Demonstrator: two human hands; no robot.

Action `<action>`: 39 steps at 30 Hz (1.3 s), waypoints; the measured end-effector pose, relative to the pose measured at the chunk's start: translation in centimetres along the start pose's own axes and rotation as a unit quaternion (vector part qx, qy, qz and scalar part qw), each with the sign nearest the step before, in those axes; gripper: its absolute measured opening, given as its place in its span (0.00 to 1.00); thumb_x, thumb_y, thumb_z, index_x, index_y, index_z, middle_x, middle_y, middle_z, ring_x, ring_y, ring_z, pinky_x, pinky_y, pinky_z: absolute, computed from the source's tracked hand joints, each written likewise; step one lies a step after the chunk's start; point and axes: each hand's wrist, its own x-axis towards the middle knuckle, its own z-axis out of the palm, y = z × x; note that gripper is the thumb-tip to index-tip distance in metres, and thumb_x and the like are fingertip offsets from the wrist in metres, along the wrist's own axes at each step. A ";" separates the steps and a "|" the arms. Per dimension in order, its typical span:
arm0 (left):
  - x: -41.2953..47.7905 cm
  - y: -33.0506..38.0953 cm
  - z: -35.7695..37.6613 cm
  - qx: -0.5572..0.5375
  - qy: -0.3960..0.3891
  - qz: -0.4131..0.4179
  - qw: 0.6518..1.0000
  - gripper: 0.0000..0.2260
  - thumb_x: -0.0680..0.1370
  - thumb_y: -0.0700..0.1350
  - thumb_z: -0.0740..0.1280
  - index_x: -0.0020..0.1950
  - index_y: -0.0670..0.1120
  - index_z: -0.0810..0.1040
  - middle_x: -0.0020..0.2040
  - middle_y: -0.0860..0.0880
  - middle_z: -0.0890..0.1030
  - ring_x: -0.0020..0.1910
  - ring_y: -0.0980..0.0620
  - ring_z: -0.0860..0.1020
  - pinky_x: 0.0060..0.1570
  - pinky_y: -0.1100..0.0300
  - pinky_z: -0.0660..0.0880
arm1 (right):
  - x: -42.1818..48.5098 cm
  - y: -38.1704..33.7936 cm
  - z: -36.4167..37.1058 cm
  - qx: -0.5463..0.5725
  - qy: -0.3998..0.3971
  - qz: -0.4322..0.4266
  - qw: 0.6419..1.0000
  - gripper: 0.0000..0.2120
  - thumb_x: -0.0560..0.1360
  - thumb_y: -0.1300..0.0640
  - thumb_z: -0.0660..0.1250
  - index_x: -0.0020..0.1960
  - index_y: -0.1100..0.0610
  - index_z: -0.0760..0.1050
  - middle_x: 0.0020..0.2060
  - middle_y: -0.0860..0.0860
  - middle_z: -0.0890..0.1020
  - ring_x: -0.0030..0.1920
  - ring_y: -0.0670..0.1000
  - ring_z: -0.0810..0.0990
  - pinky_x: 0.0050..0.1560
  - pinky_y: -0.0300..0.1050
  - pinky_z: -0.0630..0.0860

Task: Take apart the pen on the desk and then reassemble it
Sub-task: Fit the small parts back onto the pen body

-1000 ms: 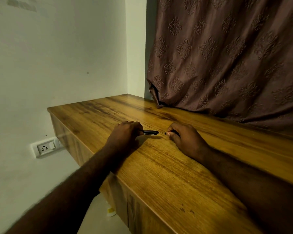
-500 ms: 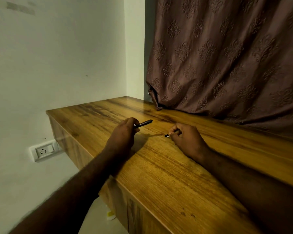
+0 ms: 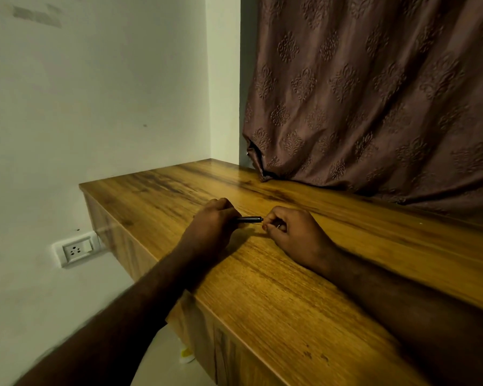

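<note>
The desk (image 3: 290,274) is a warm golden-brown wood grain with darker streaks running through it, and the curtain (image 3: 374,93) is a dusty mauve-brown with an embossed damask-type motif repeated all over. Wall (image 3: 95,107) is plain off-white, the socket (image 3: 77,249) white, the pen (image 3: 250,219) black.

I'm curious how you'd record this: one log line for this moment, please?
left hand: grips pen, level over desk | right hand: pinches small part beside pen's end, kind unclear
</note>
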 end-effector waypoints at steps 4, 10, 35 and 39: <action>-0.1 0.4 -0.3 -0.018 -0.007 -0.005 1.000 0.24 0.72 0.62 0.55 0.53 0.47 0.81 0.47 0.49 0.78 0.46 0.51 0.73 0.43 0.53 0.74 | 0.2 -0.5 0.0 0.120 0.023 0.054 0.991 0.04 0.76 0.59 0.68 0.43 0.54 0.79 0.33 0.46 0.79 0.30 0.42 0.74 0.32 0.38 0.71; -0.1 0.1 -0.3 -0.046 0.018 -0.014 0.999 0.18 0.75 0.57 0.58 0.52 0.48 0.82 0.44 0.49 0.78 0.43 0.52 0.74 0.41 0.51 0.75 | 0.6 -1.9 -0.3 0.410 0.053 0.199 0.889 0.05 0.76 0.57 0.68 0.48 0.59 0.77 0.38 0.54 0.83 0.28 0.49 0.74 0.26 0.41 0.66; 0.2 -0.8 0.5 -0.077 0.062 -0.095 0.991 0.11 0.78 0.51 0.64 0.56 0.49 0.79 0.49 0.52 0.75 0.45 0.55 0.74 0.45 0.55 0.75 | -0.2 -4.1 -0.1 0.328 0.207 0.096 0.917 0.01 0.75 0.62 0.69 0.46 0.60 0.79 0.34 0.57 0.83 0.30 0.44 0.80 0.29 0.34 0.73; 0.2 -1.2 0.8 -0.065 0.038 -0.110 0.991 0.19 0.76 0.60 0.62 0.58 0.49 0.77 0.53 0.51 0.75 0.49 0.54 0.74 0.47 0.56 0.75 | -0.6 -4.9 0.2 0.329 0.200 0.082 0.919 0.02 0.75 0.63 0.69 0.47 0.61 0.79 0.37 0.56 0.85 0.32 0.43 0.82 0.30 0.32 0.74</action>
